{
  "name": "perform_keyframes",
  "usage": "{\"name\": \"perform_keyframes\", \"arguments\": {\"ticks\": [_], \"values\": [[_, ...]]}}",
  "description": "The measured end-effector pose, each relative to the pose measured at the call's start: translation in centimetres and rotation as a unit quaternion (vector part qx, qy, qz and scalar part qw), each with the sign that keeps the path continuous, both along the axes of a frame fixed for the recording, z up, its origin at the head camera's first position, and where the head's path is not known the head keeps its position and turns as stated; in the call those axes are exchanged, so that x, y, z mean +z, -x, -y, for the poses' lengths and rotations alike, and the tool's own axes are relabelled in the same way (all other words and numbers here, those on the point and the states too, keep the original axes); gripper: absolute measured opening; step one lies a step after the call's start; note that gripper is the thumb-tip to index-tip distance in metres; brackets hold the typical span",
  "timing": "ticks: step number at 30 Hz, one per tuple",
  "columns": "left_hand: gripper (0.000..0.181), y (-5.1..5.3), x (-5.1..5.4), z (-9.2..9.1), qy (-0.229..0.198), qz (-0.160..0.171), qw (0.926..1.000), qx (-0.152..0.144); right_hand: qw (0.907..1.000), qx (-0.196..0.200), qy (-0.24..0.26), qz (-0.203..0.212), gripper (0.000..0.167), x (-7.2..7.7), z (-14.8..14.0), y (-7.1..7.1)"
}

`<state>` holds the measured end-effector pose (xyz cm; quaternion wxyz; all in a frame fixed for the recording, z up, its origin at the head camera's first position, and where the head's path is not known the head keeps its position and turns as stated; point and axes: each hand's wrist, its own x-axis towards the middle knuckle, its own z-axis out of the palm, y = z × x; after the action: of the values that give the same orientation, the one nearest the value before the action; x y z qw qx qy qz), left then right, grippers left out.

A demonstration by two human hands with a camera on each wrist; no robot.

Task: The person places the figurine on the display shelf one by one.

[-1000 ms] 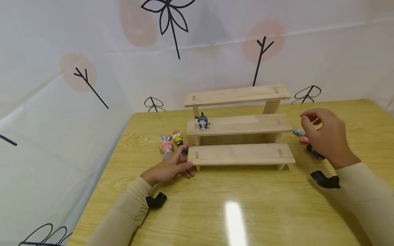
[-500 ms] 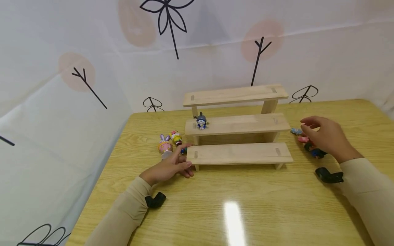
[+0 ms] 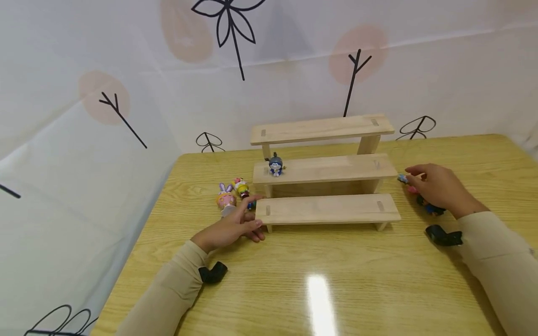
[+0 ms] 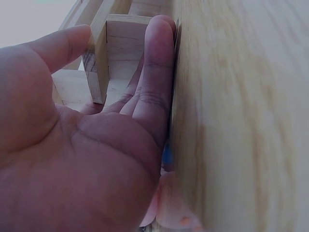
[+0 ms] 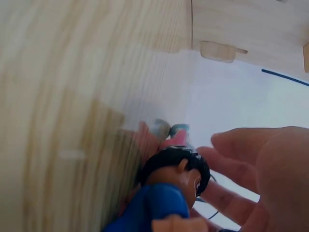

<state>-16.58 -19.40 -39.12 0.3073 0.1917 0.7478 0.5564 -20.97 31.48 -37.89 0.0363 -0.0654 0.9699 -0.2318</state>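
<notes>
My left hand touches the left end of the lowest wooden step; in the left wrist view the thumb and fingers of this hand lie around the step's end and leg. My right hand hovers with bent fingers over small figures at the right, nearest a light blue one. Beside it are a pink figure and a dark-haired figure in blue. The right wrist view has the dark-haired figure in front of the hand, whose fingers seem to hold nothing.
A blue figure sits at the left end of the middle step, below the top step. Left of the shelf lie a rabbit-eared figure and a yellow one. A printed cloth hangs behind the table.
My right hand has moved down and slightly left toward the light blue figure, its fingers lower over the group. My left hand has stayed at the lowest step.
</notes>
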Motion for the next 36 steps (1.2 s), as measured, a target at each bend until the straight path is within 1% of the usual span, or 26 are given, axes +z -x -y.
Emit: {"name": "perform_keyframes", "arguments": {"ticks": [3,7,14,18,21,26,30,36], "values": [[0.070,0.0,0.0,-0.1,-0.002,0.000,1.0000,-0.004,0.9999,0.005,-0.003,0.011,0.052,-0.1,-0.2,0.1],[0.070,0.0,0.0,-0.2,-0.002,0.002,1.0000,-0.003,0.9998,0.012,-0.007,0.013,0.049,0.0,-0.2,0.1],[0.069,0.0,0.1,-0.3,0.004,0.003,1.0000,-0.001,0.9998,0.021,-0.007,-0.003,0.042,-0.2,-0.1,0.0],[0.070,0.0,0.1,-0.2,0.006,0.004,1.0000,-0.001,0.9995,0.019,-0.020,-0.016,0.039,-0.2,0.1,0.0],[0.071,-0.1,0.0,-0.1,0.007,0.003,1.0000,0.002,0.9993,0.018,-0.025,-0.019,0.040,-0.2,0.3,0.2],[0.071,-0.1,0.0,0.0,0.006,0.005,1.0000,0.004,0.9996,0.011,-0.021,-0.012,0.041,-0.1,0.6,0.2],[0.070,-0.1,0.0,0.0,0.002,0.005,1.0000,0.003,0.9998,0.009,-0.011,-0.016,0.040,-0.3,0.7,0.0],[0.070,-0.1,-0.1,0.0,0.003,0.003,1.0000,0.004,0.9997,-0.003,0.005,-0.023,0.045,-0.5,0.8,0.0]]}}
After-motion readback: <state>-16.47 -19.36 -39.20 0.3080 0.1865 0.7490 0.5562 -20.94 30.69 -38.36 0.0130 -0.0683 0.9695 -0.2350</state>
